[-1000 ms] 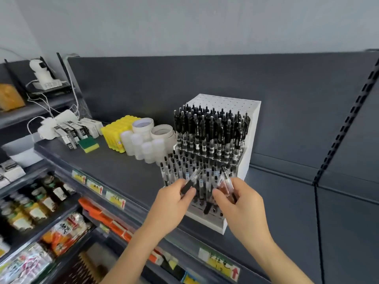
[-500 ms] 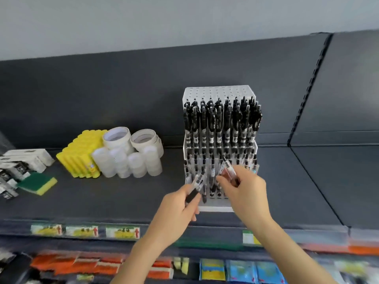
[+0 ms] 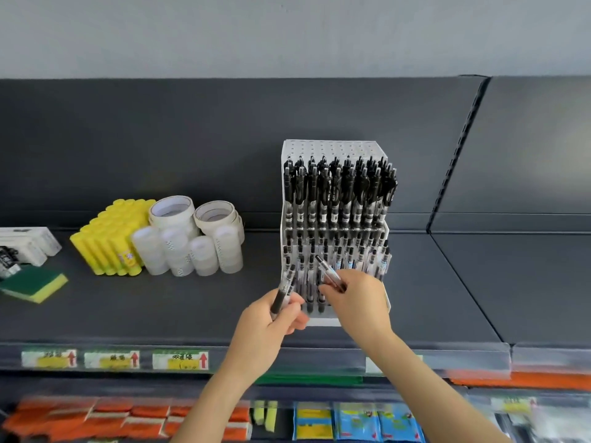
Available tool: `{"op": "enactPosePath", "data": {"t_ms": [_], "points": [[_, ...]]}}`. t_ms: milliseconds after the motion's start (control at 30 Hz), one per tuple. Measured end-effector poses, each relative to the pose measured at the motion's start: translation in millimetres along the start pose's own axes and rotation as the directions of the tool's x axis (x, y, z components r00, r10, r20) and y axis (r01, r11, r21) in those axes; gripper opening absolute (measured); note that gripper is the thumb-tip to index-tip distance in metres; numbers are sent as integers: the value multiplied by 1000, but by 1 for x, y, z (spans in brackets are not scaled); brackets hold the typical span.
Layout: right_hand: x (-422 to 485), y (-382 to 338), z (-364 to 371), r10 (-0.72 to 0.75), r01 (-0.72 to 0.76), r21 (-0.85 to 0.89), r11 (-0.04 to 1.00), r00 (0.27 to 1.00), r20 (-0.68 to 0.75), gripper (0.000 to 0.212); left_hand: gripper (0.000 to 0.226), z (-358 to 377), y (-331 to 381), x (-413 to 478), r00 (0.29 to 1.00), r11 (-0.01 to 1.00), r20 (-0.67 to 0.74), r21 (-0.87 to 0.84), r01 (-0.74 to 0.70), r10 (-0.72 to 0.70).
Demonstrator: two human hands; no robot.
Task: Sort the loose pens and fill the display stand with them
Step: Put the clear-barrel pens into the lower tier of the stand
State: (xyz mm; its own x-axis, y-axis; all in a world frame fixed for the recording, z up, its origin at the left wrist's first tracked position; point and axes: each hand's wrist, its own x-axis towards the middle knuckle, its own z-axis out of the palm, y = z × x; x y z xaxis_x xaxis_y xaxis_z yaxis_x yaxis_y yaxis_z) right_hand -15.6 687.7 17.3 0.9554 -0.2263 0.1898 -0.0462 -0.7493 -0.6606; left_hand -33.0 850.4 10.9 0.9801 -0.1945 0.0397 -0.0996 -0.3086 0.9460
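Since a second ago the view has swung round to face the display stand squarely, and both hands have stayed at its lower front rows. The left hand has its grip clamped on a black pen, held upright just left of the stand's front edge. The right hand pinches a second pen, tip angled up and to the left, over the low rows. The step in hand looks like slotting pens into the front tier. Next, each pen likely needs turning point-down and lining up over a free hole just beyond the fingers. The upper tier already looks full.
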Motion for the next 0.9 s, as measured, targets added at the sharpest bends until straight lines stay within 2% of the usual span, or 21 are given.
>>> {"op": "enactPosePath", "data": {"t_ms": [100,233,433,500,633,767,900], "points": [[2,0,-1,12,-12,7,1000,1000,14,32,15,2,4,-3,1000,998,-8,-56,25,-25],[0,1,-1,25,-27,66,997,999,27,23,15,4,4,0,1000,999,-27,-37,13,-14],[-11,7,-22,121,-122,387,914,992,26,23,18,5,5,3,998,994,13,-98,57,-56],[-13,9,-29,115,-107,452,885,993,9,29,22,7,5,2,997,990,44,-118,73,-68],[-14,6,-35,38,9,412,911,994,-107,36,22,9,6,-1,991,981,101,-162,104,-89],[-10,8,-35,116,-14,509,861,979,-170,6,11,9,5,-4,985,970,129,-199,139,-114],[-7,7,-29,111,-13,457,889,976,-189,7,4,8,5,-6,984,974,136,-175,142,-119]]}}
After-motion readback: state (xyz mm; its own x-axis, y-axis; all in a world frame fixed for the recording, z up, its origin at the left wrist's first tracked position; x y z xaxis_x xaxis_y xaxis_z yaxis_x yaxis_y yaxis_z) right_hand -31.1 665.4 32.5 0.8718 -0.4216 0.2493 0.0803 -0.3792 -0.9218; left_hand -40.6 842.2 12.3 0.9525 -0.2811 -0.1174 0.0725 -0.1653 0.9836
